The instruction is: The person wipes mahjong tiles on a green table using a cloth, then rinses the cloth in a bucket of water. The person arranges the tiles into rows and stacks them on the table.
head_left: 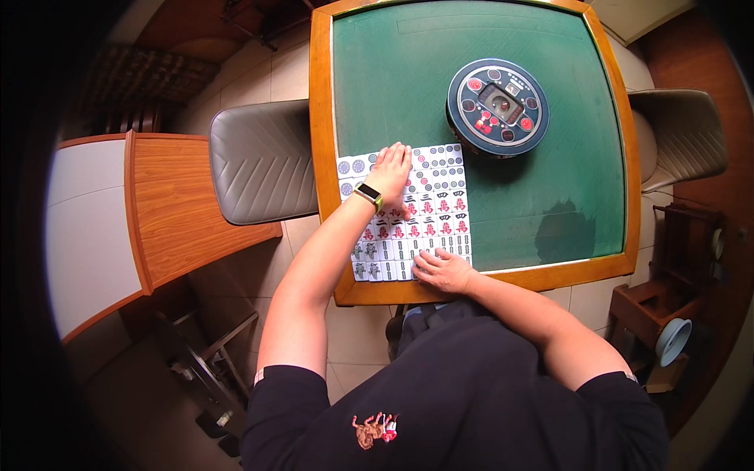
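Observation:
A block of mahjong tiles [428, 206] lies face up in tight rows at the near left corner of a green-topped table. Circle patterns fill the far rows, red and black characters the middle, green bamboo the near rows. My left hand [387, 177], with a watch on its wrist, rests flat across the far rows, fingers stretched away from me and covering some tiles. Down at the near edge, my right hand [442, 271] lies on the bamboo tiles with its fingers extended, hiding a few of them. Neither hand grips a tile.
A round dark console [499, 108] with buttons sits right of the tiles' far end. A wooden rim [321, 118] frames the green table top [542, 212]. Grey chairs [261, 161] stand at the left and right sides. A wooden side table [177, 208] is further left.

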Tool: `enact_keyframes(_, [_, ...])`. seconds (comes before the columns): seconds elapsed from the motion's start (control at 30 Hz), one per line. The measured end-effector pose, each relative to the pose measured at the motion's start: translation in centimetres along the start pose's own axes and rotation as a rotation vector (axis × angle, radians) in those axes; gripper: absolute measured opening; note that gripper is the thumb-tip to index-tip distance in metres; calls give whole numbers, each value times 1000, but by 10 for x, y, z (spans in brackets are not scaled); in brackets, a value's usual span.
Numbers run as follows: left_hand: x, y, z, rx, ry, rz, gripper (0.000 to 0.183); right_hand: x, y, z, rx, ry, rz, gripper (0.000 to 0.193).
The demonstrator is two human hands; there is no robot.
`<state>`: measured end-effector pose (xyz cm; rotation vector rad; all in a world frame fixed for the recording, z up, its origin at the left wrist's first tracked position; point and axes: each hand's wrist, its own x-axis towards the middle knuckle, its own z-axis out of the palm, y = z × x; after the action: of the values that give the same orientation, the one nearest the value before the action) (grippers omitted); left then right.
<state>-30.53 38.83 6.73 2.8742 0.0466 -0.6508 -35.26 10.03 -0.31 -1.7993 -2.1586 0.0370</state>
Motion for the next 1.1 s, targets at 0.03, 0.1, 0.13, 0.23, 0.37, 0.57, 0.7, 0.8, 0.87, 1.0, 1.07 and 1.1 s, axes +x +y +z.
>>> enact_keyframes(0.03, [1,-1,1,-6,0,3,158,0,0,0,9,15,10,40])
enact_keyframes(0.1, [2,-2,4,-16,-1,9,158,0,0,0,28,35,25,42])
enact_keyframes(0.13, [1,-1,3,-16,8,14,158,0,-1,0,40,34,29,43])
enact_keyframes(0.23, [3,-2,5,-4,23,18,157,-1,1,-1,49,46,36,44])
enact_keyframes(0.37, [7,1,2,-7,39,38,156,1,2,-4,57,61,58,43])
enact_keyframes(0.57, [15,7,-2,31,23,49,155,2,6,-8,86,90,82,41])
enact_keyframes(0.7, [21,7,-2,42,30,63,154,1,9,-10,88,103,96,41])
enact_keyframes(0.8, [31,11,-7,59,31,96,154,0,13,-10,64,105,117,42])
enact_keyframes(0.87, [39,15,-13,66,34,116,155,-1,17,-15,57,116,143,42])
enact_keyframes(1.0, [63,20,-19,52,35,137,154,-4,30,-18,17,149,190,42])
enact_keyframes(1.07, [77,24,-26,-9,35,158,155,-8,40,-21,0,166,213,43])
enact_keyframes(1.1, [84,25,-29,-39,35,168,155,-10,45,-22,-7,174,224,43])
